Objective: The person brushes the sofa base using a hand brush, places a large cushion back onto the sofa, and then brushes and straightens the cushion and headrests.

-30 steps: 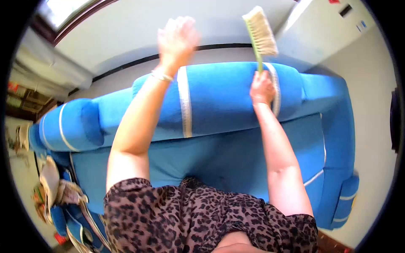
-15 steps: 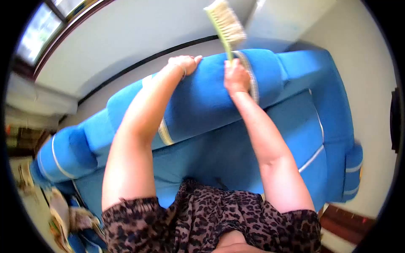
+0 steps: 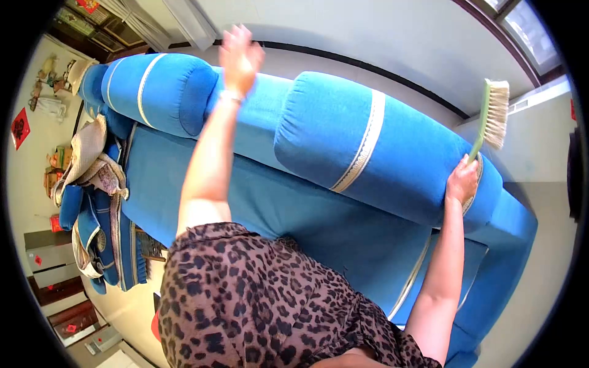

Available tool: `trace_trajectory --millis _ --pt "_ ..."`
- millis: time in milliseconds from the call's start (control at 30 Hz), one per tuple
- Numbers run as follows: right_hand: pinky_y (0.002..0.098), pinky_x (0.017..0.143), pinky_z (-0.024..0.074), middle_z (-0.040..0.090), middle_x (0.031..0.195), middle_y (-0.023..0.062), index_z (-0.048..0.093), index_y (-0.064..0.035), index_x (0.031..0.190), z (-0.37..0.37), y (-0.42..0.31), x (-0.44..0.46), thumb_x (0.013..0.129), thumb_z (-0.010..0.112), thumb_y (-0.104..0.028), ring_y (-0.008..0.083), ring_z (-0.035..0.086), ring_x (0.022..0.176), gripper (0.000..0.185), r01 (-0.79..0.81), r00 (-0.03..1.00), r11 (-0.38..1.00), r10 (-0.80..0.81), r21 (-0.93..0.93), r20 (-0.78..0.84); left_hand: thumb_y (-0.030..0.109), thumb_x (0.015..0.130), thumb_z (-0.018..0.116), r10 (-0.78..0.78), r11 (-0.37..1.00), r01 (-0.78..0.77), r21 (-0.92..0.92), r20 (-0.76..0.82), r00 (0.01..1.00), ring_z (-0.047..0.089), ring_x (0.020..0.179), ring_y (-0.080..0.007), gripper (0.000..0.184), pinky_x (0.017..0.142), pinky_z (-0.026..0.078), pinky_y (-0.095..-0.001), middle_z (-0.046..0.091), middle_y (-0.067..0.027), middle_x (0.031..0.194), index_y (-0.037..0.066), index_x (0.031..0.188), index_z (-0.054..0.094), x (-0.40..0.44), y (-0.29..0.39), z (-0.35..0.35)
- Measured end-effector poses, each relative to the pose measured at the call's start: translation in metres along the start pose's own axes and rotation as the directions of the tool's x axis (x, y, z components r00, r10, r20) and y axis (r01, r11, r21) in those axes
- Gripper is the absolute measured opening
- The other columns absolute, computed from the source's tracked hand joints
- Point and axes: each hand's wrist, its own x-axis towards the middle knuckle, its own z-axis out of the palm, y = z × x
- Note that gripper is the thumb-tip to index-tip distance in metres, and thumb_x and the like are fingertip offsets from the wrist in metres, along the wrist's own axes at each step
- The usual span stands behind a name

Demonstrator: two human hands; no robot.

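Note:
A long blue sofa (image 3: 288, 184) stretches across the view, with padded back cushions trimmed in pale braid. My right hand (image 3: 462, 181) grips the green handle of a brush (image 3: 494, 113) over the right end of the large back cushion (image 3: 399, 147); the pale bristles point up and to the right. My left hand (image 3: 241, 60) is raised with its fingers apart, slightly blurred, above the gap between that cushion and the left back cushion (image 3: 161, 92). Nothing is in it.
Blue covers and pale cloths (image 3: 92, 165) are heaped at the sofa's left end. Behind the sofa runs a white wall (image 3: 343, 30) with a dark baseboard. A window (image 3: 534, 37) is at the upper right, and a curtain (image 3: 190, 24) hangs at the upper left.
The view has swung left. My left hand has lifted off the large cushion and moved toward the left cushion. My right hand still holds the brush at that cushion's right part.

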Motion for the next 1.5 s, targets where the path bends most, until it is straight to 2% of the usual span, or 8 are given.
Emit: trace_trajectory --millis 200,367,500,600,767,900,1400,1500 --pt "0.0551 0.066 0.0450 0.064 0.080 0.0221 0.053 -0.0052 0.093 -0.013 -0.005 -0.008 0.094 0.040 -0.042 0.0429 0.061 0.075 0.039 0.031 0.998 0.998 -0.033 -0.046 -0.049 0.051 0.086 0.048 0.085 0.996 -0.056 -0.065 0.816 0.572 0.024 0.135 -0.0344 0.065 0.108 0.024 -0.0460 0.028 -0.0173 0.145 0.014 0.138 0.035 -0.025 -0.044 0.049" --pt "0.0554 0.065 0.0446 0.064 0.081 0.0227 0.053 -0.0046 0.094 -0.013 -0.013 -0.014 0.094 0.040 -0.042 0.0434 0.061 0.075 0.039 0.022 1.000 0.999 -0.023 -0.042 -0.020 0.042 0.085 0.054 -0.299 0.761 0.233 -0.606 -0.008 0.954 0.019 0.138 -0.0325 0.062 0.109 0.018 -0.0488 0.031 -0.0180 0.144 0.010 0.136 0.040 0.008 -0.053 0.034" --pt "0.0552 0.065 0.0446 0.064 0.081 0.0229 0.053 -0.0043 0.094 -0.012 -0.019 -0.017 0.094 0.039 -0.041 0.0439 0.060 0.075 0.040 0.031 0.998 0.999 -0.033 -0.023 -0.057 0.049 0.086 0.045 0.387 0.904 -0.036 -0.426 0.780 0.492 0.019 0.138 -0.0298 0.072 0.109 0.019 -0.0491 0.016 -0.0125 0.151 0.009 0.142 0.025 -0.025 -0.035 0.042" --pt "0.0551 0.064 0.0445 0.064 0.080 0.0230 0.053 -0.0043 0.093 -0.012 -0.016 -0.015 0.094 0.039 -0.041 0.0440 0.060 0.074 0.039 0.019 1.000 0.997 -0.020 -0.078 -0.018 0.048 0.087 0.048 -0.200 0.957 0.258 -0.134 0.340 0.919 0.028 0.133 -0.0319 0.067 0.106 0.025 -0.0494 0.028 -0.0157 0.145 0.010 0.139 0.032 -0.003 -0.062 0.095" --pt "0.0551 0.064 0.0444 0.064 0.079 0.0227 0.052 -0.0043 0.092 -0.014 -0.013 -0.016 0.094 0.040 -0.041 0.0438 0.060 0.073 0.039 0.050 0.998 0.997 -0.052 -0.052 -0.042 0.048 0.087 0.048 0.289 0.862 0.075 -0.501 0.607 0.740 0.017 0.138 -0.0374 0.068 0.109 0.019 -0.0481 0.018 -0.0168 0.149 0.013 0.141 0.028 -0.069 -0.016 0.048" --pt "0.0552 0.063 0.0443 0.064 0.078 0.0227 0.052 -0.0044 0.092 -0.013 -0.016 -0.016 0.094 0.040 -0.041 0.0439 0.060 0.073 0.038 0.040 0.997 0.998 -0.044 -0.055 -0.066 0.040 0.085 0.056 -0.467 0.783 0.566 -0.257 0.358 0.808 0.019 0.136 -0.0368 0.069 0.110 0.022 -0.0421 0.019 -0.0174 0.149 0.010 0.141 0.030 -0.044 -0.048 0.099" --pt "0.0551 0.065 0.0454 0.064 0.081 0.0227 0.053 -0.0043 0.094 -0.011 -0.016 -0.016 0.094 0.040 -0.043 0.0431 0.061 0.075 0.041 0.014 0.998 0.996 -0.019 -0.088 -0.054 0.023 0.078 0.061 0.173 0.572 0.449 -0.686 0.636 0.752 0.060 0.081 -0.0281 0.014 0.072 0.048 -0.0385 0.064 -0.0072 0.083 0.012 0.072 0.067 -0.018 -0.042 0.122" --pt "0.0550 0.066 0.0454 0.064 0.081 0.0227 0.053 -0.0043 0.094 -0.012 -0.017 -0.016 0.094 0.039 -0.043 0.0432 0.061 0.076 0.041 0.014 0.999 0.998 -0.017 -0.066 -0.051 0.050 0.083 0.052 -0.621 0.623 0.691 -0.368 0.305 0.722 0.023 0.134 -0.0346 0.052 0.107 0.021 -0.0484 0.029 -0.0196 0.142 0.015 0.121 0.055 0.018 -0.065 0.098"
